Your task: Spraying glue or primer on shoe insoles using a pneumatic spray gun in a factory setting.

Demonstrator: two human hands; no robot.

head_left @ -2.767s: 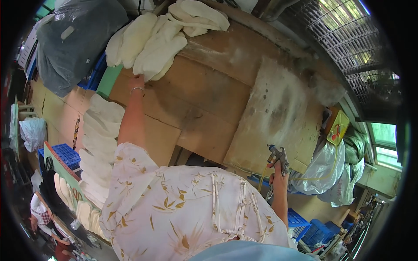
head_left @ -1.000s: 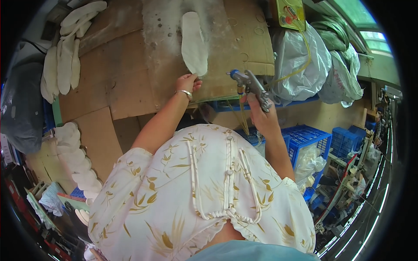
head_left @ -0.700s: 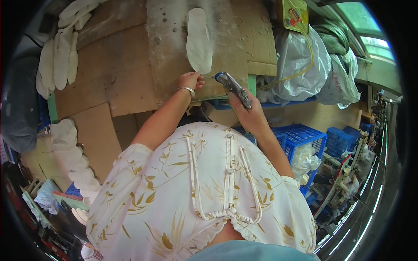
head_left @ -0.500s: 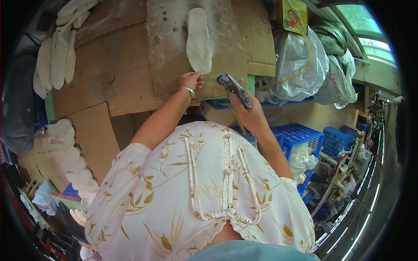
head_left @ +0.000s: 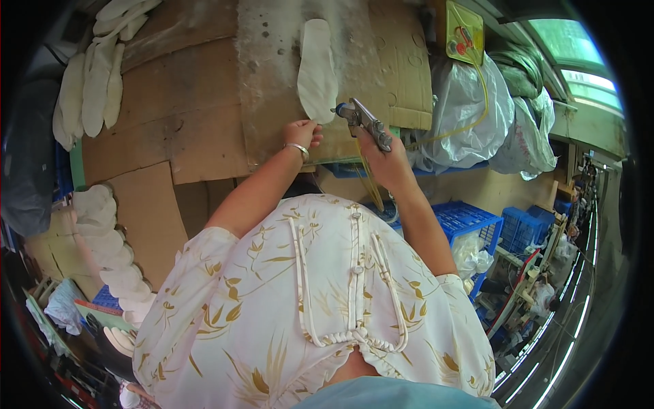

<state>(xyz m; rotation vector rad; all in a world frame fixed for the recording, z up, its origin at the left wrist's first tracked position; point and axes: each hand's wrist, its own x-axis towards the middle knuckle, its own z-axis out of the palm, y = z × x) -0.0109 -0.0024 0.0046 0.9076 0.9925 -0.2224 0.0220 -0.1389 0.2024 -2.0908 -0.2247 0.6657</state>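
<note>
White and flat, a sole-shaped piece is being supported on stained cardboard over the bench, its rounded near end lying toward the cardboard's front edge. That end is being pinched by the left hand, the fingers closed with almost no gap, probably so that the piece is being steadied while nearly all its face is being left uncovered. A metal spray gun is being gripped by the right hand, fingers wrapped round its handle; the nozzle is being held just beside the near end, presumably for close reach. How far the trigger is being pulled cannot be told. The joint of the yellow hose is being hidden, and similar white pieces are being cut off at the top edge.
</note>
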